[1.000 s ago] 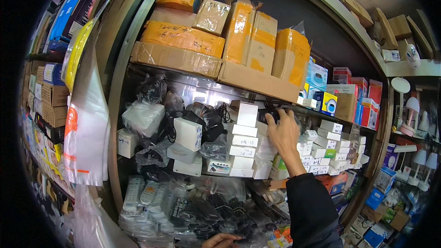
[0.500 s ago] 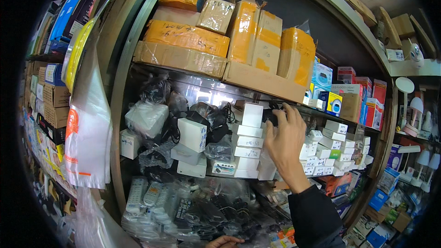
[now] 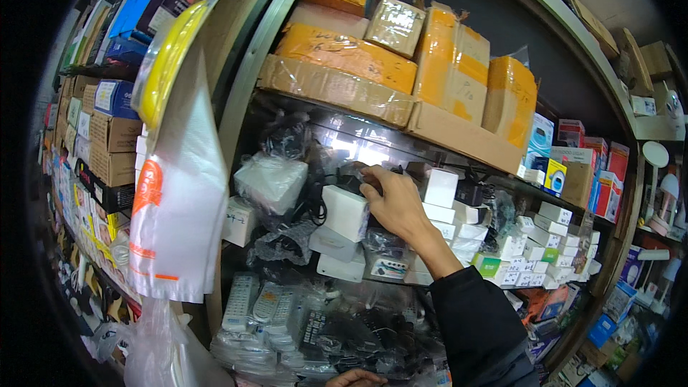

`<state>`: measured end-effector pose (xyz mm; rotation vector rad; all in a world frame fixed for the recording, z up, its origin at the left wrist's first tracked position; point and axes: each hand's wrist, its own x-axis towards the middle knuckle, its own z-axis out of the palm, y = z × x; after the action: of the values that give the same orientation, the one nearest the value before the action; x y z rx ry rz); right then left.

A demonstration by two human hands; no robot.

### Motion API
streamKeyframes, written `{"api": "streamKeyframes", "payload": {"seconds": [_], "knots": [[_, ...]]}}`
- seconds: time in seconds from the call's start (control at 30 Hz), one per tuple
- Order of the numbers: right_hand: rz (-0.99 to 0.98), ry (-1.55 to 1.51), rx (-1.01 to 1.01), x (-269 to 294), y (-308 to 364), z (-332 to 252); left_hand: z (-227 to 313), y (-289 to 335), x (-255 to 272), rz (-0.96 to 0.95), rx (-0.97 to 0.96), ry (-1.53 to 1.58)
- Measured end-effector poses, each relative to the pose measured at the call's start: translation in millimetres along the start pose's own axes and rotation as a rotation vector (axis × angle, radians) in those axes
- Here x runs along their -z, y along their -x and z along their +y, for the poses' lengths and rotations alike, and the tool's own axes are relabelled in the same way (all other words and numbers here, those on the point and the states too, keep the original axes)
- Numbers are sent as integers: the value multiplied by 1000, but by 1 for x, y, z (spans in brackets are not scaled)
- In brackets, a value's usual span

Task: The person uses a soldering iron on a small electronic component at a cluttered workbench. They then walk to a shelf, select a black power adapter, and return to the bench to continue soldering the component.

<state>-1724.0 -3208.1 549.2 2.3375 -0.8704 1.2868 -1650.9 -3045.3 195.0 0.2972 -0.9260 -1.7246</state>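
My right hand (image 3: pixel 395 204) reaches into the middle shelf. Its thumb and fingers are bent together at a dark item (image 3: pixel 350 178) among black cables and plastic bags. What lies between the fingertips is hidden. Just left of the hand stands a white box (image 3: pixel 345 213), on top of a grey-white case (image 3: pixel 333 244). Beneath the wrist are a bagged item (image 3: pixel 385 241) and a small printed box (image 3: pixel 388 267). At the lower edge of the view my left hand (image 3: pixel 356 378) shows only in part, its fingers curled; anything in them cannot be made out.
Taped cardboard boxes (image 3: pixel 351 57) fill the shelf above. Stacked small white boxes (image 3: pixel 534 254) stand to the right. Below lie bagged remote controls (image 3: pixel 266 304). A hanging roll of plastic bags (image 3: pixel 179 208) is close by on the left, beside the shelf's upright (image 3: pixel 261 50).
My right hand has moved left, from beside the stack of white boxes to behind the single white box. The view has shifted, so the shelves appear further right. My left hand remains low.
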Motion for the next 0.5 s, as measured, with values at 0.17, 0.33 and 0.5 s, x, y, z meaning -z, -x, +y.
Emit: {"api": "streamKeyframes", "payload": {"seconds": [0.17,0.33,0.5], "knots": [[-225,89,-172,-11,-27,4,4,1,3,28,12,15],[-407,-96,-157,-16,-48,14,8,2,8,14,22,51],[-148,-124,-84,-9,-42,7,15,6,10,-8,23,47]]}}
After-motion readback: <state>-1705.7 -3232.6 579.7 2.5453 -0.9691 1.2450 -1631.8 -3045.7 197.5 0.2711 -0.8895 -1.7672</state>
